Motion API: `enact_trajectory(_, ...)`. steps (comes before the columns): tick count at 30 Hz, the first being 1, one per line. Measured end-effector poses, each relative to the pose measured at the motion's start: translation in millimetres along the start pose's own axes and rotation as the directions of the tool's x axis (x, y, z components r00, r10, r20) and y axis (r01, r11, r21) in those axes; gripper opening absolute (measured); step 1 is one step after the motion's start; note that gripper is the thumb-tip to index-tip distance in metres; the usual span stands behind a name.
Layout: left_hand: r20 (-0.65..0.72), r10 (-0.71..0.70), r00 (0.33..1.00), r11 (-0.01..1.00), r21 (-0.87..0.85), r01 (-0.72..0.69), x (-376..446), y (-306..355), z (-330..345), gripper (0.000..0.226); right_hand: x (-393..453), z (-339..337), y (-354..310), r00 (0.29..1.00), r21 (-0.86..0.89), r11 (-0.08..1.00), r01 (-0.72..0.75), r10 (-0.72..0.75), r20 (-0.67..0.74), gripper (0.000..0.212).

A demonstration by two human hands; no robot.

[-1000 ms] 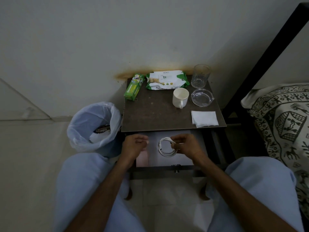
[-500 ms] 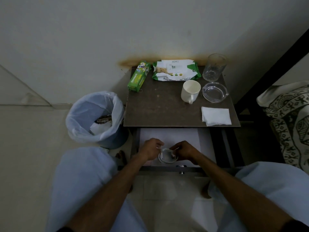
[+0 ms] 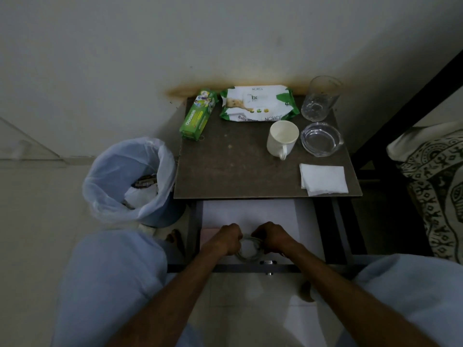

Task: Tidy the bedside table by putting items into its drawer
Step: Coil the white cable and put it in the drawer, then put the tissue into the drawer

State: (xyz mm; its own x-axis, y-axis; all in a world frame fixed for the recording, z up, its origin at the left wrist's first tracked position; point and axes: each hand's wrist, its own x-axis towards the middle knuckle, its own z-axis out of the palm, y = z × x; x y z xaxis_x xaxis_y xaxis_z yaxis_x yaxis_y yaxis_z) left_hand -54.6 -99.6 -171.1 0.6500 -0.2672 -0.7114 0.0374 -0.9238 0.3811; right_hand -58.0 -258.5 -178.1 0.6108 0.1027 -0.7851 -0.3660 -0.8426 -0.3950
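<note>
Inside open drawer (image 3: 303, 221), near front edge: coiled white cable (image 3: 249, 251), held between both hands. Left hand (image 3: 229, 237) grips coil's left side, fingers curled; right hand (image 3: 271, 237) pinches right side. Coil probably resting on drawer floor; dim view, uncertain. Handling advice: set coil flat, release both sides together so loops stay wound. Bedside table (image 3: 233, 166) holds remaining items.
</note>
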Motion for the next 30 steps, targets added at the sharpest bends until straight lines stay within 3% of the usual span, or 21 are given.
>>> enact_trajectory(3, 0.000, 0.005, 1.000, 1.000, -0.001, -0.005, -3, 1, 3, 0.015, -2, 0, 0, 1.000, -0.078, 0.997, 0.023, -0.023, 0.005, 0.054)
enact_trajectory(6, 0.004, 0.000, 1.000, 1.000, -0.006, 0.000, -5, -1, 7, 0.030, -7, 0, -2, 1.000, -0.071, 0.997, 0.013, -0.012, 0.016, 0.051)
enact_trajectory(10, -0.018, -0.005, 1.000, 0.999, -0.033, 0.005, -17, 7, -1, 0.018, -20, -1, -6, 0.999, -0.054, 0.998, 0.025, -0.027, -0.037, 0.052)
enact_trajectory(13, -0.089, 0.069, 0.994, 0.994, -0.074, -0.075, -32, 18, -18, 0.042, -35, -11, -13, 0.990, -0.052, 0.994, 0.092, -0.097, -0.103, 0.050)
enact_trajectory(17, -0.215, 0.160, 0.963, 0.946, -0.246, -0.213, -53, 33, -48, 0.038, -67, -40, -33, 0.945, -0.056, 0.969, 0.239, -0.245, -0.216, 0.042)
enact_trajectory(20, -0.379, 0.200, 0.903, 0.848, -0.395, -0.354, -64, 38, -72, 0.032, -88, -68, -41, 0.892, 0.041, 0.946, 0.320, -0.287, -0.349, 0.037)
enact_trajectory(23, -0.496, 0.098, 0.863, 0.688, -0.593, -0.418, -61, 41, -95, 0.030, -107, -97, -41, 0.848, 0.124, 0.921, 0.370, -0.281, -0.450, 0.038)
enact_trajectory(26, -0.506, -0.020, 0.862, 0.507, -0.749, -0.427, -54, 48, -114, 0.022, -114, -119, -36, 0.789, 0.157, 0.892, 0.424, -0.279, -0.547, 0.037)
enact_trajectory(30, -0.429, -0.110, 0.897, 0.381, -0.851, -0.361, -33, 64, -137, 0.026, -116, -136, -29, 0.779, 0.193, 0.893, 0.407, -0.229, -0.583, 0.035)
